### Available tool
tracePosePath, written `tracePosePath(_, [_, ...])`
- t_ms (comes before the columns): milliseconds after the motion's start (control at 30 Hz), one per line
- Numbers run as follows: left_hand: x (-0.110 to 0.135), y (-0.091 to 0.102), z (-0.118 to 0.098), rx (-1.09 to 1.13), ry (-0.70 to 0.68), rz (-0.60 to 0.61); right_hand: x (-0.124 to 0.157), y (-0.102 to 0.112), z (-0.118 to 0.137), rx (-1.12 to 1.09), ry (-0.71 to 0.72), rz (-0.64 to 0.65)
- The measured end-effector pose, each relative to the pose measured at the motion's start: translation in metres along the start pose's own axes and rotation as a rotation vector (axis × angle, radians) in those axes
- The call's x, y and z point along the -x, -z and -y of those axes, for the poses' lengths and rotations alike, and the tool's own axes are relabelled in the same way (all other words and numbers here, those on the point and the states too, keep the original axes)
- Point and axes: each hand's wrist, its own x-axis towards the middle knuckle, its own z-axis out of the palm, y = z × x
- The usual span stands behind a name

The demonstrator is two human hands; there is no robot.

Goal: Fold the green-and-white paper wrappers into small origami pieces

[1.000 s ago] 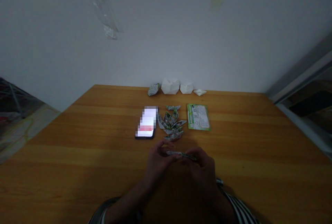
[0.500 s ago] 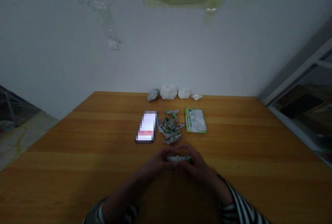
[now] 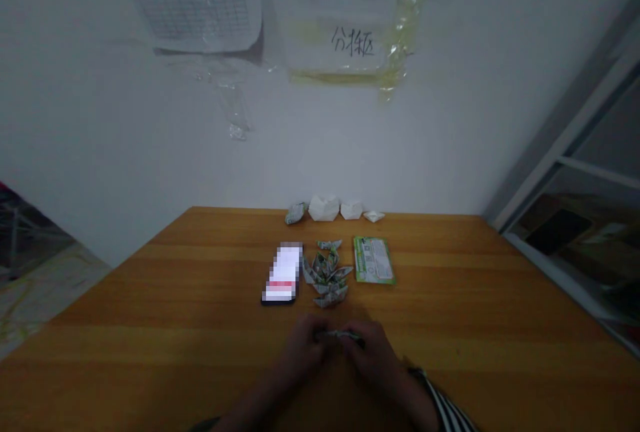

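Between my two hands is a small folded paper piece (image 3: 336,334), printed like the folded pieces beyond it and seen nearly edge-on. My left hand (image 3: 306,345) is closed on its left end, and my right hand (image 3: 369,349) pinches its right end. Just past my hands lies a loose cluster of folded printed paper pieces (image 3: 327,275), grey and green. A phone (image 3: 283,275) with a lit, blurred screen lies left of the cluster. To its right is a green-and-white printed packet or booklet (image 3: 374,261).
Along the wall edge of the wooden table (image 3: 200,285) stand a crumpled-looking printed paper piece (image 3: 295,213) and white folded paper shapes (image 3: 324,209). Taped sheets (image 3: 350,45) hang on the wall. A framed shelf (image 3: 575,219) stands at the right.
The view has tilted up, so the table sits lower and more wall shows. My fingers have closed in around the paper piece, which now looks thinner and more covered.
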Motion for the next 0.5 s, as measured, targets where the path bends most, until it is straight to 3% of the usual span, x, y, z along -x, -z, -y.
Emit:
tracePosePath(67, [0.000, 0.001, 0.002, 0.010, -0.036, -0.001, -0.001, -0.003, -0.003, 0.015, -0.008, -0.038])
tracePosePath(167, [0.000, 0.008, 0.006, 0.101, -0.038, 0.259, -0.002, -0.007, -0.013, -0.026, -0.024, -0.030])
tracePosePath(233, [0.000, 0.012, 0.010, 0.137, -0.043, 0.318, -0.003, -0.010, -0.022, -0.056, -0.041, -0.080])
tracePosePath(367, [0.000, 0.006, 0.017, -0.124, -0.119, 0.129, -0.006, -0.014, -0.030, -0.068, -0.069, -0.161])
tracePosePath(500, [0.000, -0.003, 0.013, -0.210, -0.153, 0.070, -0.008, -0.012, -0.025, -0.148, -0.085, -0.162])
